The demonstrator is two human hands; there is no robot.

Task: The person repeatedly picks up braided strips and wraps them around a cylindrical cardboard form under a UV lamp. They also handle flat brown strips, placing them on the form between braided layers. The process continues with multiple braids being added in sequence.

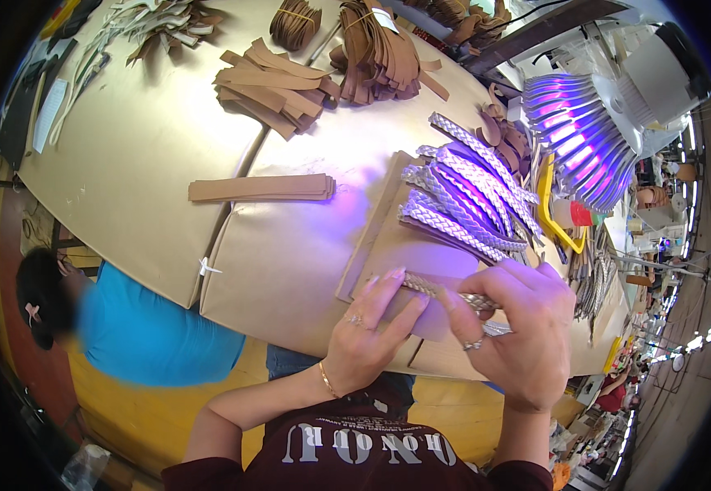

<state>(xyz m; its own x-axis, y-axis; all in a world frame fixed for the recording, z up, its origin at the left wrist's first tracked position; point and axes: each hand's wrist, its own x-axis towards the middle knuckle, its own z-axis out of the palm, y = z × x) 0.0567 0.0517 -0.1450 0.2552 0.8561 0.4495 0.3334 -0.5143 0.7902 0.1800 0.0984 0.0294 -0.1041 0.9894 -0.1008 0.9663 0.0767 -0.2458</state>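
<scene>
A braided strap (422, 284) stretches between my hands, low over the front edge of a flat board. My left hand (369, 337) pinches its left end between fingertips and thumb. Farther along, my right hand (523, 323) grips the same strap with curled fingers, and part of it is hidden inside that hand. Just beyond lies a pile of silvery braided straps (474, 184) with brown edges, lit purple by the lamp. The board (366, 237) under them is tan.
A finned lamp (584, 135) glows purple at the right, close to a yellow frame (546, 200). Flat brown strips (261, 188) are stacked left of the board. Bundles of brown strips (277, 86) lie at the table's far side. A person in blue (155, 327) is at the left edge.
</scene>
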